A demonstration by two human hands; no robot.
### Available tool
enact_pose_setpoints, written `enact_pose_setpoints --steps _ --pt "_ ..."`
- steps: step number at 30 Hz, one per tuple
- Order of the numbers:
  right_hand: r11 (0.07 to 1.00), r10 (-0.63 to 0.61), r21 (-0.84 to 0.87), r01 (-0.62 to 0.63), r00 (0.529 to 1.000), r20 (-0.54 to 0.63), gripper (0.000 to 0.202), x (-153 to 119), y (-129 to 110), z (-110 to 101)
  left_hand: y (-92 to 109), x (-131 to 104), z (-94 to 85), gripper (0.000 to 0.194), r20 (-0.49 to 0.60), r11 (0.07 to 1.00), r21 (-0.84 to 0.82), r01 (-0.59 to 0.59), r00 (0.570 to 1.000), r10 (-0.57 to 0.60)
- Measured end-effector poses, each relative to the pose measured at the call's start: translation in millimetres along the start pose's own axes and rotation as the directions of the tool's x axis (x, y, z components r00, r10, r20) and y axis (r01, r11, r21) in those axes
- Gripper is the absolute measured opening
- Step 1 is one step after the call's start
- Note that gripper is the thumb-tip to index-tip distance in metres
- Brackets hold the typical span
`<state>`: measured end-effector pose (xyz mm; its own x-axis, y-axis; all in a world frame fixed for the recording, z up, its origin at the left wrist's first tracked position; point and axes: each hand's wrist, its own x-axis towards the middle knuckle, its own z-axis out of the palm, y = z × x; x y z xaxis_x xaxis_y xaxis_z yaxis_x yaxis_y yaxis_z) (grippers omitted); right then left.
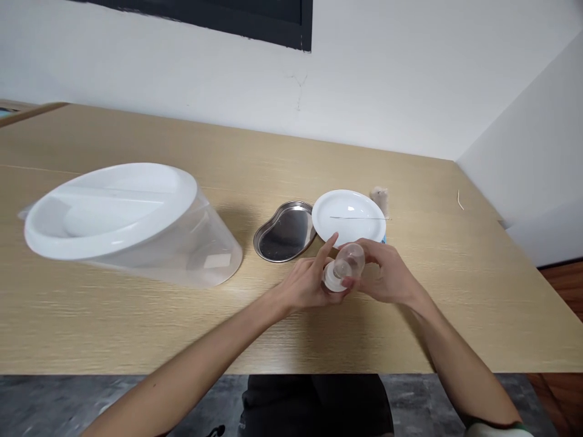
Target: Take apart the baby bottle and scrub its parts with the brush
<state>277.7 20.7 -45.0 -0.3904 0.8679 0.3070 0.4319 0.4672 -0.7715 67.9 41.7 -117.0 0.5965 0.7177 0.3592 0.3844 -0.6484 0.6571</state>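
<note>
Over the near middle of the table, my left hand (pixel 307 285) is closed around a small baby bottle with a white collar (pixel 334 280), its index finger sticking up. My right hand (pixel 389 273) grips the bottle's clear domed cap (pixel 353 260) from the right. The cap is tilted against the collar; whether it is seated or apart, I cannot tell. Most of the bottle's body is hidden by my fingers. Just beyond the hands stands a white oval plate (pixel 328 209) with a thin metal rod (pixel 355 218) lying across it.
A shiny kidney-shaped metal tray (pixel 285 233) touches the plate's left side. Behind the plate's right edge stands a small beige roll (pixel 380 200). At left is a large clear container with a white lid (pixel 113 200). A thin pale strip (pixel 460 200) lies far right on the table (pixel 478 291).
</note>
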Motion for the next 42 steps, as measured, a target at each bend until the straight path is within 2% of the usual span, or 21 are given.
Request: enact_pose_setpoints --steps 4,7,9,11,14,16,17,21,23,25,29,32,36,42 --pt "0.996 0.087 0.041 -0.085 0.994 -0.069 0.053 -2.3 5.3 -6.5 6.4 3.0 -1.7 0.1 0.016 0.993 -0.038 0.111 0.994 -0.11" --pt "0.998 0.05 0.052 -0.048 0.998 -0.049 0.043 -5.8 7.2 -2.9 12.7 4.9 -5.2 0.091 0.041 0.983 -0.061 0.174 0.984 -0.172" --pt "0.996 0.001 0.09 0.006 0.997 -0.074 0.045 -7.2 6.8 3.4 15.2 5.7 -7.0 0.089 0.048 0.975 -0.048 0.218 0.975 -0.216" --pt "0.984 -0.029 0.168 0.06 0.983 -0.183 0.053 -6.7 6.6 9.2 16.0 5.8 -8.2 0.089 0.063 0.969 -0.039 0.245 0.968 -0.243" --pt "0.962 -0.005 0.248 0.115 0.914 -0.405 0.052 -2.3 10.7 10.2 14.9 5.0 -9.3 0.092 0.111 0.969 -0.058 0.24 0.966 -0.232" --pt "0.974 0.027 0.21 0.089 0.87 -0.492 0.045 1.1 18.3 5.1 13.8 4.1 -10.1 0.093 0.127 0.97 -0.063 0.235 0.966 -0.225" --pt "0.985 0.039 0.166 0.053 0.863 -0.504 0.044 2.3 23.4 1.8 13.3 3.6 -10.5 0.092 0.127 0.97 -0.06 0.234 0.966 -0.225" --pt "0.977 0.052 -0.163 -0.14 0.89 -0.452 0.044 2.9 45.2 -5.1 12.3 2.2 -11.7 0.091 0.128 0.973 -0.031 0.228 0.966 -0.223" --pt "0.912 0.064 -0.345 -0.221 0.908 -0.413 0.048 2.9 52.9 -1.7 11.9 1.9 -12.0 0.09 0.13 0.975 -0.021 0.222 0.967 -0.217" --pt "0.85 0.089 -0.446 -0.279 0.912 -0.4 0.051 4.4 57.7 4.5 11.5 1.5 -12.2 0.09 0.132 0.976 -0.017 0.216 0.968 -0.212" --pt "0.823 0.151 -0.442 -0.356 0.888 -0.434 0.038 11.0 60.1 14.2 11.1 0.4 -12.9 0.089 0.129 0.979 -0.019 0.205 0.971 -0.201" --pt "0.786 0.225 -0.451 -0.423 0.875 -0.429 0.03 14.6 58.0 15.4 10.9 -0.9 -13.7 0.08 0.11 0.984 -0.047 0.175 0.98 -0.169" --pt "0.756 0.273 -0.466 -0.46 0.868 -0.415 0.029 15.8 55.3 15.0 9.8 -2.1 -13.8 0.065 0.067 0.988 -0.075 0.134 0.989 -0.129" --pt "0.734 0.279 -0.495 -0.464 0.871 -0.403 0.033 15.1 57.3 16.3 11.0 -2.0 -13.4 0.06 0.058 0.987 -0.09 0.135 0.99 -0.13"
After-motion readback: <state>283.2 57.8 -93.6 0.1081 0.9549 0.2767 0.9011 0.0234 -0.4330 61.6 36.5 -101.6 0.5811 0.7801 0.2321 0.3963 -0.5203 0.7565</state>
